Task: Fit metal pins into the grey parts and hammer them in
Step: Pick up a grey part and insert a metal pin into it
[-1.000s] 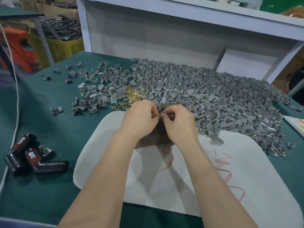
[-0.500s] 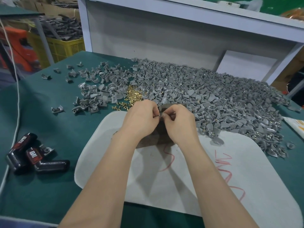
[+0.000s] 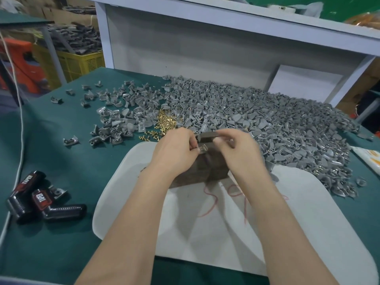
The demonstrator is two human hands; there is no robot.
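**Grey part pinched over the dark block**

Both hands meet above a dark block (image 3: 202, 171) that sits at the far edge of a white mat (image 3: 287, 233) on the green counter (image 3: 67, 161). The left hand (image 3: 174, 154) pinches a small grey part (image 3: 202, 149) between thumb and fingertips, holding it over the top of the block. The right hand (image 3: 236, 155) is just beside the part with its fingers curled and thumb drawn in. Whether it holds a pin is too small to tell.

A heap of grey parts (image 3: 267, 124) spreads across the counter behind and to the right of the mat, thinning into scattered pieces on the left. A small pile of brass pins (image 3: 166, 122) lies at the near edge of the heap, just beyond the left hand, with a few loose ones beside the mat.

Near the left edge of the counter lie black tools with red labels (image 3: 39, 200), well apart from the hands. A white cord (image 3: 19, 103) runs down that side, and a yellow crate (image 3: 78, 64) stands behind the counter.
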